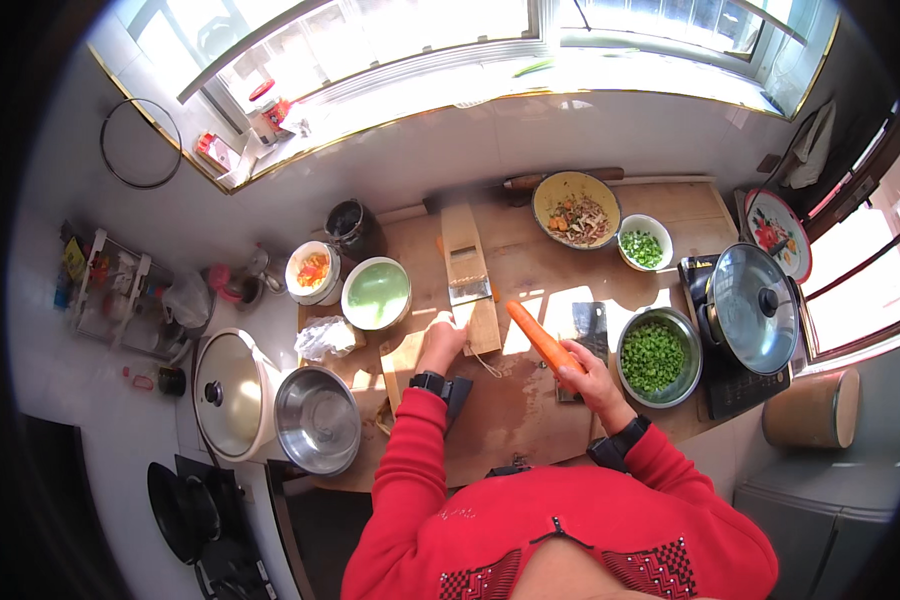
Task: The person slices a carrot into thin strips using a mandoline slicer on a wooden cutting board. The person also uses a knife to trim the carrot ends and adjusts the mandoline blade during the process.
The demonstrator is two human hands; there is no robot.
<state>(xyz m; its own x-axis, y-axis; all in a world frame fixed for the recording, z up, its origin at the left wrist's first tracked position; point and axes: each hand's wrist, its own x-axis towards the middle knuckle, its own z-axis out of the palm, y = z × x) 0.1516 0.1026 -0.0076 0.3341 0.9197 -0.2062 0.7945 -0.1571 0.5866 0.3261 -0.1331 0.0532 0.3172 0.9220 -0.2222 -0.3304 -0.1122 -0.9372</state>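
My left hand (442, 341) grips the near left edge of a wooden mandoline grater (463, 255), which lies lengthwise on the wooden board (487, 435). A metal plate is set across the grater's middle, and a cord loop hangs from its near end. In my right hand (594, 379) is a whole peeled-looking carrot (536, 334). It is held by its thick end, with the tip pointing up and left, to the right of the grater and apart from it. Under and beyond my right hand lies a cleaver (589, 322), its handle partly hidden. Something orange lies partly under the grater.
At right stand a steel bowl of chopped greens (652, 358), a small bowl of green pieces (641, 249) and a lidded pan (754, 307) on a cooktop. A yellow bowl (576, 210) sits behind. Leftward are a bowl of pale green liquid (376, 292) and a steel basin (317, 420).
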